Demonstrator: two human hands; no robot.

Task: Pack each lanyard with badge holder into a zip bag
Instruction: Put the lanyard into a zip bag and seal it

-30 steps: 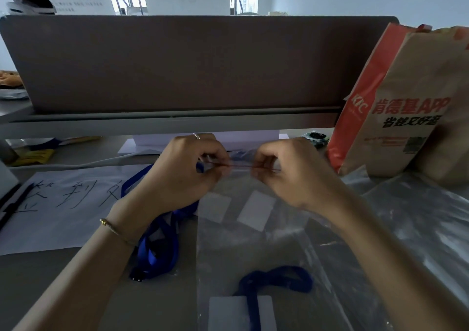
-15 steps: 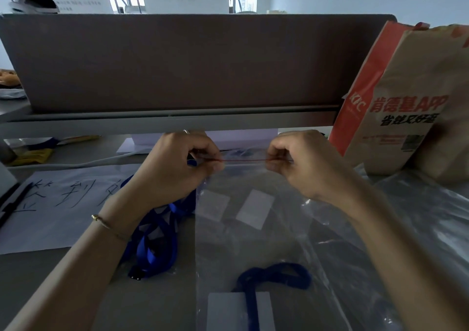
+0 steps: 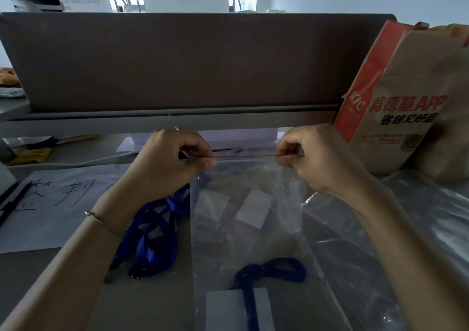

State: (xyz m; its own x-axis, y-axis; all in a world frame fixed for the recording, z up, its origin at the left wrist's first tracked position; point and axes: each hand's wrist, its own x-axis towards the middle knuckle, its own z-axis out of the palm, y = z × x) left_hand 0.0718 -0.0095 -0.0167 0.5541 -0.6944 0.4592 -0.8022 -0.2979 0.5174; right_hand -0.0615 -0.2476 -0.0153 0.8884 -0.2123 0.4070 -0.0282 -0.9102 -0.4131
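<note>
A clear zip bag [image 3: 253, 231] lies flat on the desk in front of me, its red zip strip [image 3: 245, 156] at the far end. Inside it, near my body, sit a blue lanyard [image 3: 271, 272] and a white badge holder [image 3: 223, 310]. My left hand [image 3: 172, 163] pinches the left end of the zip strip. My right hand [image 3: 304, 158] pinches the strip's right end. A heap of loose blue lanyards with badge holders [image 3: 154, 239] lies on the desk under my left wrist.
A large paper takeaway bag [image 3: 406, 102] stands at the right. Crumpled clear plastic [image 3: 406, 229] covers the desk's right side. A white sheet with handwriting [image 3: 50, 203] lies at the left. A grey partition [image 3: 177, 64] closes off the back.
My right hand has slid right along the red zip strip, from near my left hand to the bag's right end. My left hand stays pinching the left end.
</note>
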